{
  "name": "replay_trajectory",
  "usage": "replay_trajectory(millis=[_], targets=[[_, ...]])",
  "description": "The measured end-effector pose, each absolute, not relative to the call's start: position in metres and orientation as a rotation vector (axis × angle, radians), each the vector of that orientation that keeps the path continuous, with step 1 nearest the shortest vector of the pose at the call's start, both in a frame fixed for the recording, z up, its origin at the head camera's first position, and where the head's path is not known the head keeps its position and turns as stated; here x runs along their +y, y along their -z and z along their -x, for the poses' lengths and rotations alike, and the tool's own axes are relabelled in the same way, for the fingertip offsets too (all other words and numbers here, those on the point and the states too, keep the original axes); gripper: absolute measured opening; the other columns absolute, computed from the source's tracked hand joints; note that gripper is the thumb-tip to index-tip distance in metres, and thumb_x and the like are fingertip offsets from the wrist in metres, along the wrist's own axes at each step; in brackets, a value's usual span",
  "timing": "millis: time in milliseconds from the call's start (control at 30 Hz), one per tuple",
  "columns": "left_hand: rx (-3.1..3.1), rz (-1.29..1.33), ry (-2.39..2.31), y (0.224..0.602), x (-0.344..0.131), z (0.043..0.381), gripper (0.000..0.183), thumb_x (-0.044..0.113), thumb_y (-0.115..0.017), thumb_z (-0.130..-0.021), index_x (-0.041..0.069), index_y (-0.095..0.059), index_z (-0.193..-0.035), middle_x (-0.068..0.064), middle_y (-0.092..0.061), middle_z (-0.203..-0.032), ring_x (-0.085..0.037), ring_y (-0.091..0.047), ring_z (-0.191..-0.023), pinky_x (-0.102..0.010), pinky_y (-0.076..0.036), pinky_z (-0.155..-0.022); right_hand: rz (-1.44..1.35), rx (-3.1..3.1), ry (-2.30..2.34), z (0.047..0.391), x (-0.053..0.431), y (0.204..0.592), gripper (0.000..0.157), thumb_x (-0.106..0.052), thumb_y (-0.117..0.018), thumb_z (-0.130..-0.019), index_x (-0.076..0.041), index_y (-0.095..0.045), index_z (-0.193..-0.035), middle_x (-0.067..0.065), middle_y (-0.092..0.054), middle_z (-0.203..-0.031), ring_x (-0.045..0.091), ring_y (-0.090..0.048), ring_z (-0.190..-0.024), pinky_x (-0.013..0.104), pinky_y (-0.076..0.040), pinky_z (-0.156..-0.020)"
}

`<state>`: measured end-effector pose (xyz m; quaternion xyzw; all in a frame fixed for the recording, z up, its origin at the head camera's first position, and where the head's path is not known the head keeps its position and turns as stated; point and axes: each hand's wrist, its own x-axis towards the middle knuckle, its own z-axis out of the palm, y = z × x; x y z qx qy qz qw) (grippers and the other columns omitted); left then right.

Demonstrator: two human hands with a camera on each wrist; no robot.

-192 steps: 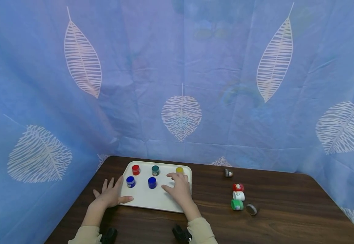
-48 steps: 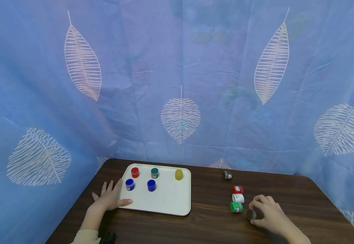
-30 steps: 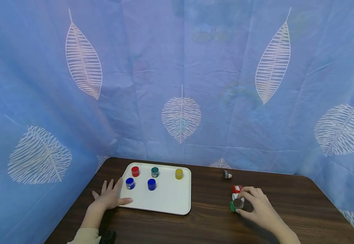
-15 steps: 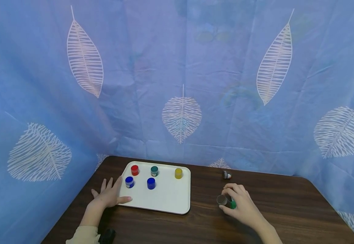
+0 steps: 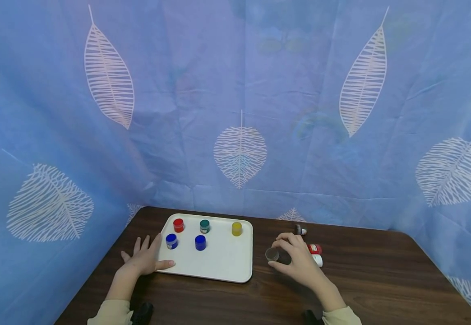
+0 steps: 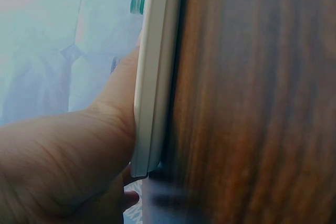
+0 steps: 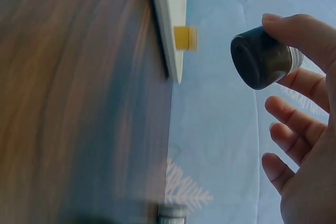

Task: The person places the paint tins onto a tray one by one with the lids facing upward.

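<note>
My right hand (image 5: 298,264) pinches a small dark paint jar (image 5: 272,254) between thumb and fingers, just right of the white tray (image 5: 223,266). In the right wrist view that jar (image 7: 262,59) is tipped on its side, clear of the table. Spread along the tray's left edge, my left hand (image 5: 140,262) rests with straight fingers, its thumb lying over the front left corner. On the tray stand a red jar (image 5: 178,225), a dark green jar (image 5: 205,226), a yellow jar (image 5: 237,229) and two blue jars, one left (image 5: 172,241) and one central (image 5: 200,242).
Behind my right hand lie a red jar (image 5: 314,249) and a white jar (image 5: 318,260) on their sides; the bright green one is hidden. Farther back lies another dark jar (image 5: 300,229). The brown table (image 5: 381,271) ends at a blue leaf-patterned cloth (image 5: 300,171).
My right hand left the yellow jar on the tray, took the dark jar at the right, lifted it and carried it left past the lying jars. My left hand stays at the tray.
</note>
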<state>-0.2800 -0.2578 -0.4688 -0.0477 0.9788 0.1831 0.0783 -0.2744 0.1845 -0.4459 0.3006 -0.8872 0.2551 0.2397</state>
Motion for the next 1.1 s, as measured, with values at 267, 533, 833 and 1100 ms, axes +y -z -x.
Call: replay_trajectory(millis=[267, 533, 833, 1100], targets=[[2.924, 0.141, -0.551, 0.468, -0.259, 0.28, 0.121, 0.075, -0.068, -0.069, 0.007, -0.018, -0.155, -0.037, -0.013, -0.156, -0.059, 0.001, -0.143, -0.087, 0.002, -0.097, -0.784, -2.526, -0.851, 0.282, 0.155, 0.439, 0.032, -0.028, -0.084, -0.075, -0.022, -0.069, -0.103, 0.006, -0.059, -0.118, 0.021, -0.047, -0.106, 0.053, -0.043, -0.089], [2.923, 0.138, -0.562, 0.47, -0.259, 0.28, 0.121, 0.075, -0.068, -0.069, 0.007, -0.018, -0.155, -0.037, -0.013, -0.156, -0.059, 0.001, -0.143, -0.087, 0.002, -0.097, -0.729, -2.565, -0.965, 0.294, 0.132, 0.444, 0.029, -0.03, -0.083, -0.077, -0.024, -0.068, -0.101, 0.004, -0.057, -0.12, 0.022, -0.045, -0.11, 0.052, -0.043, -0.091], [2.927, 0.153, -0.55, 0.472, -0.259, 0.281, 0.122, 0.076, -0.068, -0.068, 0.008, -0.019, -0.155, -0.037, -0.013, -0.156, -0.059, 0.001, -0.143, -0.087, 0.001, -0.098, -0.691, -2.564, -1.023, 0.307, 0.106, 0.448, 0.028, -0.029, -0.082, -0.078, -0.024, -0.067, -0.101, 0.004, -0.056, -0.121, 0.023, -0.045, -0.109, 0.05, -0.043, -0.089], [2.918, 0.156, -0.553, 0.472, -0.259, 0.281, 0.122, 0.076, -0.069, -0.068, 0.008, -0.018, -0.156, -0.037, -0.012, -0.156, -0.058, 0.002, -0.143, -0.087, 0.002, -0.098, -0.518, -2.606, -1.17, 0.315, 0.086, 0.452, 0.03, -0.026, -0.081, -0.079, -0.018, -0.069, -0.105, 0.009, -0.054, -0.124, 0.027, -0.043, -0.11, 0.053, -0.04, -0.092]])
